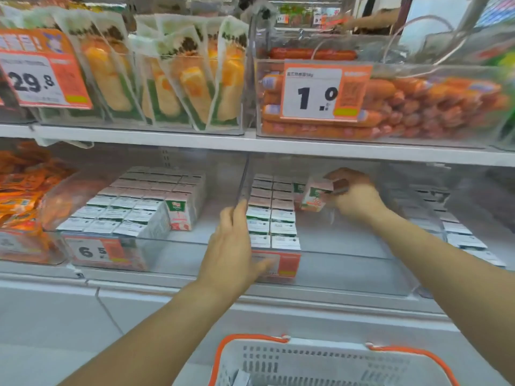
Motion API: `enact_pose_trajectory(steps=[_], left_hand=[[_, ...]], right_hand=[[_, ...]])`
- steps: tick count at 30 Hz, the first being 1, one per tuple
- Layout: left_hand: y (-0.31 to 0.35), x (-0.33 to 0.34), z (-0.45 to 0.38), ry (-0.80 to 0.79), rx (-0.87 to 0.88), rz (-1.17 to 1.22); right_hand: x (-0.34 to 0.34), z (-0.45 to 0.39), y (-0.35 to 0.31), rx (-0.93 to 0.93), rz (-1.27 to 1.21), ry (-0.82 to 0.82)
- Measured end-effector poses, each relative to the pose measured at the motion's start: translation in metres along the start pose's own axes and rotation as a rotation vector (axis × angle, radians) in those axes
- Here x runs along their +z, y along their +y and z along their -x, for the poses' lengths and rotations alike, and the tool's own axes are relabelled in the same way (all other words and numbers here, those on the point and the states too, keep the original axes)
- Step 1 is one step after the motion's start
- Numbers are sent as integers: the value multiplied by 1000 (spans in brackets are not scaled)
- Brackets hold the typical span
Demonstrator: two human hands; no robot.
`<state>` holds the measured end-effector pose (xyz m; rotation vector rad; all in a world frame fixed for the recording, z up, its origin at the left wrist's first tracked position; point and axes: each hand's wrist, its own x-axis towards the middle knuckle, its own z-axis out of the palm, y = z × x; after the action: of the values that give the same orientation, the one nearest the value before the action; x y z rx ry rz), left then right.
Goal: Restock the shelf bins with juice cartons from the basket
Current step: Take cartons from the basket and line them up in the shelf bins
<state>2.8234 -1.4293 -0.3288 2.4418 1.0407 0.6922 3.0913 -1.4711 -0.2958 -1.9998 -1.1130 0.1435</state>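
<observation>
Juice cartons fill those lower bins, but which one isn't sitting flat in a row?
The pink carton held in the right hand, tilted above the middle bin. Every other carton stands upright, packed in rows.

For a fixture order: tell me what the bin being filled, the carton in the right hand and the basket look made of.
Bin: clear rigid plastic, glossy; the stacked cartons show through its walls.
Carton in the right hand: seemingly coated paperboard, printed, with sharp folded edges.
Basket: white moulded plastic, matte, slotted wall, orange rim.
</observation>
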Motion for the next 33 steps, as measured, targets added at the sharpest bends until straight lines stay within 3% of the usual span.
enact_pose_trajectory(steps=[4, 7, 12, 17, 23, 25, 27, 30, 33], left_hand=[[-5, 5, -3, 52, -1, 34], [-10, 8, -1, 73, 28, 40], [-12, 9, -1, 91, 48, 43], [-11, 8, 0, 82, 48, 38], [-4, 1, -1, -10, 6, -48], [2, -5, -1, -66, 4, -206], [12, -12, 2, -23, 70, -280], [36, -16, 10, 146, 397, -58], [59, 2, 26, 40, 509, 140]], right_hand=[[40, -32, 13, 86, 53, -78], [56, -36, 14, 136, 41, -33], [63, -40, 20, 148, 46, 16], [57, -34, 15, 193, 121, -83], [5, 24, -26, 12, -24, -10], [-16, 59, -36, -36, -175, -150], [-37, 94, -39, -54, -321, -401], [-58, 132, -19, 5, -377, -783], [-52, 160, 22, 159, -312, -1048]])
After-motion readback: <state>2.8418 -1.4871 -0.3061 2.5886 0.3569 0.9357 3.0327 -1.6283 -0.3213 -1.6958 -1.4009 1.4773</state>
